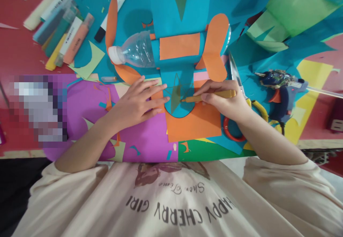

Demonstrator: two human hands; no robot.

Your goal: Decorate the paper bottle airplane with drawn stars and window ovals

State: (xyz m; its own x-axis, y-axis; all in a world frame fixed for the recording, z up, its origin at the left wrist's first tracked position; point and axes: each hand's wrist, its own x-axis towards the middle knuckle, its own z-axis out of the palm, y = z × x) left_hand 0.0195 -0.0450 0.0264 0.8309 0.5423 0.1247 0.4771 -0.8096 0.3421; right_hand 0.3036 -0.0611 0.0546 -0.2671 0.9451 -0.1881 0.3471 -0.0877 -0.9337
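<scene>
My right hand (223,99) grips a mustard-yellow marker (222,94), its tip touching a star drawn on blue paper (185,109). One part of the star (175,95) is filled in olive green; the rest shows as outline. Fingers spread, my left hand (139,99) lies flat at the paper's left edge. Under the blue paper is an orange sheet (194,131). Just beyond lies a clear plastic bottle (138,49) on its side, wrapped in blue with an orange panel (179,46). Orange paper pieces stand at its cap end and its base.
Several markers (64,33) lie at the upper left. Scissors (233,131) with red and yellow handles are partly under my right forearm. A blue glue gun (284,97) sits at the right, near green sheets (300,11). Paper scraps litter the purple sheet (150,137).
</scene>
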